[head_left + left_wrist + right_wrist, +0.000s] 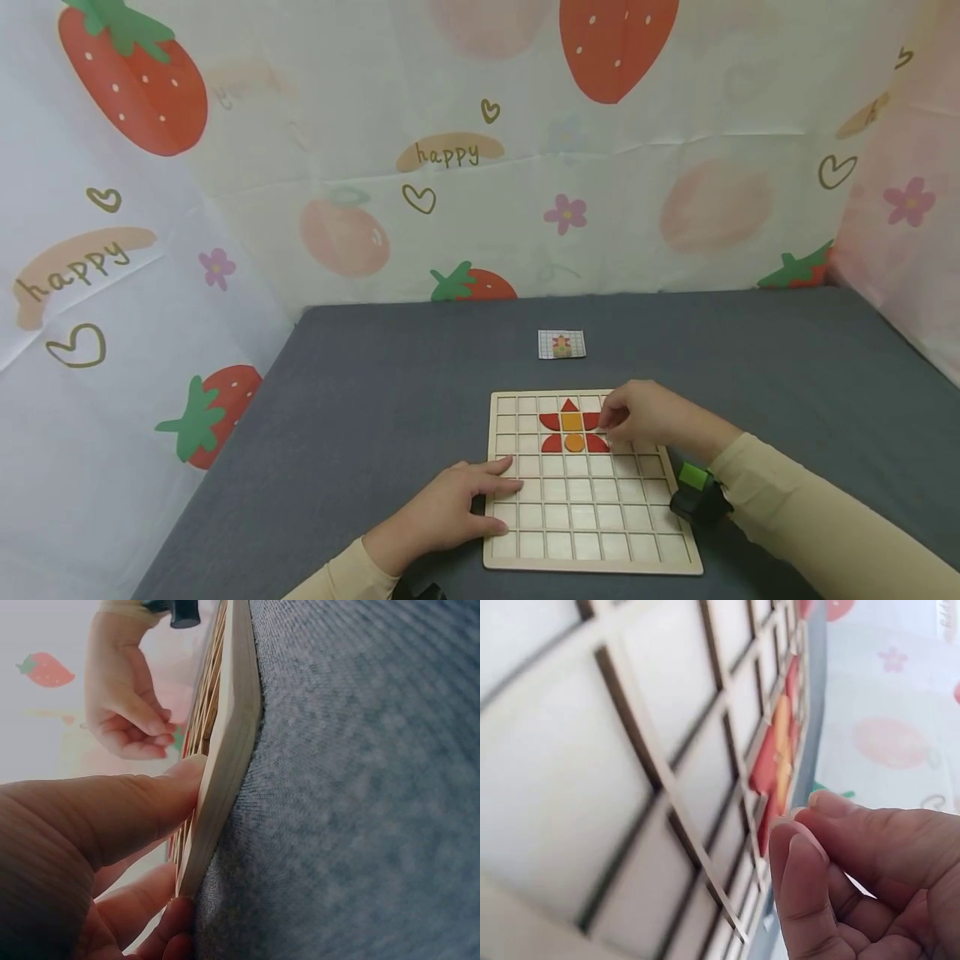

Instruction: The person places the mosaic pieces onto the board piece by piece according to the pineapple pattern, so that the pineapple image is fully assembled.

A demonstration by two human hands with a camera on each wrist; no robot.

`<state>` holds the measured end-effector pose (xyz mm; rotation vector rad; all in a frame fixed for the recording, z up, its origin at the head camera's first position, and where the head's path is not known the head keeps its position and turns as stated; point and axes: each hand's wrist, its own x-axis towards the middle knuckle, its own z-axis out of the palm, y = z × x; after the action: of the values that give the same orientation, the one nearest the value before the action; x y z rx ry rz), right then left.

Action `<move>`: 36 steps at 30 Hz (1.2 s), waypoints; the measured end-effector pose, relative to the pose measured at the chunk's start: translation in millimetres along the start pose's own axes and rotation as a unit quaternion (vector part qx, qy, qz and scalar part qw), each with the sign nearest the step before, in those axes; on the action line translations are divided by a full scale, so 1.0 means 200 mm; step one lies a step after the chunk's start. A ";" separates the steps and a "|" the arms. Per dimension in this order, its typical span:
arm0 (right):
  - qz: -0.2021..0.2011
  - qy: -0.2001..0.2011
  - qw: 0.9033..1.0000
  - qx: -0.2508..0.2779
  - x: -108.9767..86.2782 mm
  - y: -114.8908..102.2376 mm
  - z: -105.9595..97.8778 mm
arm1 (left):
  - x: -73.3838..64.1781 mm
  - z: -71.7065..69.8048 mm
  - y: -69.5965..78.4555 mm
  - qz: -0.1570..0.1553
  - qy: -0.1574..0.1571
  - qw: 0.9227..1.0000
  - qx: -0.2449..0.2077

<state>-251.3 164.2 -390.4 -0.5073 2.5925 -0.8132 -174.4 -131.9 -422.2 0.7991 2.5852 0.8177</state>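
Note:
A square wooden grid board (592,567) lies on the table. Red and orange pieces sit in its upper cells: a red triangle (569,406), an orange square (572,422), an orange circle (574,442) and several red quarter-rounds (551,443). The left hand (450,504) rests on the board's left edge, thumb (142,810) against the frame and fingers spread. Beside the right-hand red pieces is the right hand (641,412), its fingers curled and thumb meeting the index finger. In the right wrist view no piece shows clearly between those fingertips (787,832).
A small card (561,344) with a grid and a coloured figure lies beyond the board. Grey cloth (375,400) covers the table. Printed curtains (480,225) stand behind it and at both sides. A black wrist device with a green top (697,492) sits on the right wrist.

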 end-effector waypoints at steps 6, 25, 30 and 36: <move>-0.028 0.005 1.000 -0.011 -0.07 0.02 -0.11 | 0.00 0.00 0.00 -0.002 0.000 1.000 -0.005; -0.022 -0.013 1.000 -0.003 -0.29 0.24 -0.21 | 0.00 0.00 0.00 -0.002 0.001 1.000 0.003; -0.017 -0.015 1.000 0.003 -0.32 0.32 -0.21 | 0.00 0.00 0.00 -0.002 0.002 1.000 0.003; 0.002 -0.011 1.000 -0.026 -0.34 0.41 -0.21 | 0.01 0.01 -0.01 -0.003 0.003 1.000 0.003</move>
<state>-229.8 277.1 -390.1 -0.5228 2.6001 -0.7359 -175.5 -131.7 -424.2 0.7926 2.5946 0.8127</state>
